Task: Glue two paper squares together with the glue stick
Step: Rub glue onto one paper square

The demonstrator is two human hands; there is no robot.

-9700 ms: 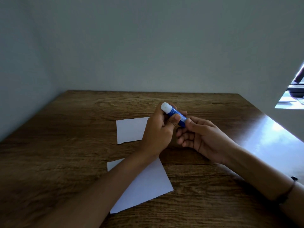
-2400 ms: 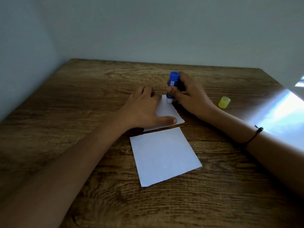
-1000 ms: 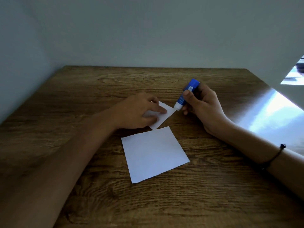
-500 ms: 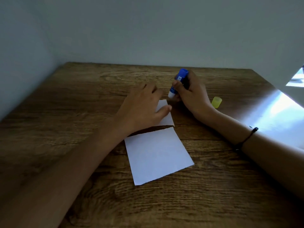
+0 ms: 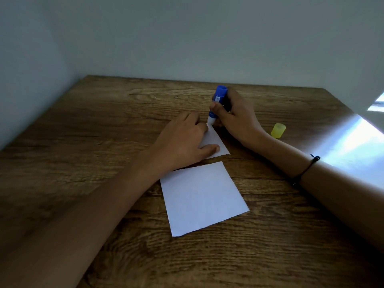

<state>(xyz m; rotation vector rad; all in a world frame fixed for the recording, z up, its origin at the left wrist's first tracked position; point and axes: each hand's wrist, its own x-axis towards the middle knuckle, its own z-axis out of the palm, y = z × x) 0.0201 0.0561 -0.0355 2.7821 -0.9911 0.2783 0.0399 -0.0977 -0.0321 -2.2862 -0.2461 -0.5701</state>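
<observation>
Two white paper squares lie on the wooden table (image 5: 83, 142). The far square (image 5: 215, 142) is mostly hidden under my left hand (image 5: 182, 142), which presses it flat with straight fingers and thumb. My right hand (image 5: 236, 117) grips the blue glue stick (image 5: 217, 104) nearly upright, its white tip touching the far corner of that square. The near square (image 5: 202, 198) lies bare, just in front of the far one, not touching it.
The yellow glue cap (image 5: 278, 130) stands on the table to the right of my right hand. Walls close off the table's far and left sides. A bright patch of light falls on the table's right edge.
The glue stick's tip has come down onto the far corner of the far square. My left hand has stayed pressed on that square, thumb now spread along its near edge.
</observation>
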